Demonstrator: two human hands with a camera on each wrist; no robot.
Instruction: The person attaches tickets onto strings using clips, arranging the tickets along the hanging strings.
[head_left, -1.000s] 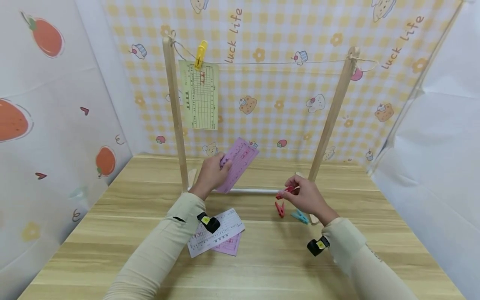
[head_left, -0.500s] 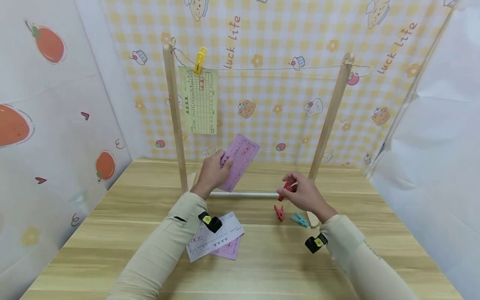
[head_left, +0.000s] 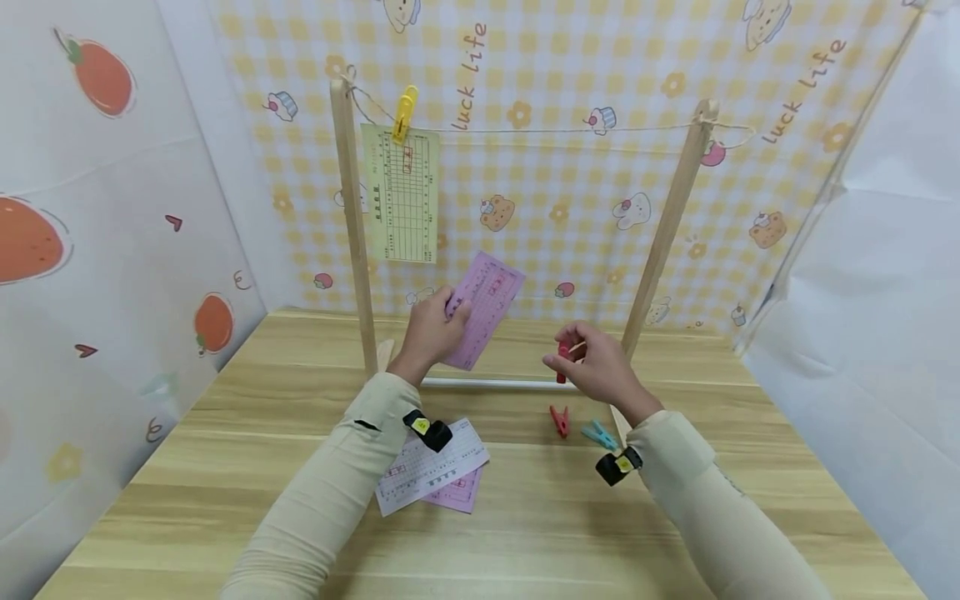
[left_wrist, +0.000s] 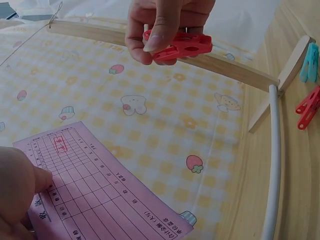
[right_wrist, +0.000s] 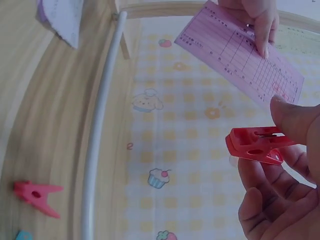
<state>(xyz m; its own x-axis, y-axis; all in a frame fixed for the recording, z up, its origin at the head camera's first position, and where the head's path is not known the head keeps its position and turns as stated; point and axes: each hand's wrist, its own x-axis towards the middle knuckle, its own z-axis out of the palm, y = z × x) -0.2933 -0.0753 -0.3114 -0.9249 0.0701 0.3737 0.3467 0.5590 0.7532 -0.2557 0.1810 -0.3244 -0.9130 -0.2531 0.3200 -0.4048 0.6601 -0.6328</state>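
Note:
My left hand point(head_left: 437, 327) pinches a pink printed form point(head_left: 489, 310) by its left edge, thumb on top, above the table. In my right hand point(head_left: 600, 362) a red clothespin point(right_wrist: 255, 144) is held between thumb and fingers, its jaws pointing away from the palm. Behind both hands a string point(head_left: 525, 131) runs between two wooden posts. A yellow clothespin point(head_left: 404, 115) fixes a pale green form point(head_left: 401, 196) to the string near the left post. Below my right hand, another red clothespin point(head_left: 559, 421) and a blue clothespin point(head_left: 600, 434) lie on the table.
A white form point(head_left: 435, 467) overlaps a pink slip point(head_left: 459, 492) on the table point(head_left: 525, 542), below the left forearm. A white rod point(head_left: 495, 383) joins the bases of the left post point(head_left: 352, 225) and right post point(head_left: 667, 225). A checked cloth hangs behind.
Both hands have risen slightly, bringing the pink form and the red clothespin up. The red clothespin has turned from nearly level to upright in my right hand. The head view has shifted a little.

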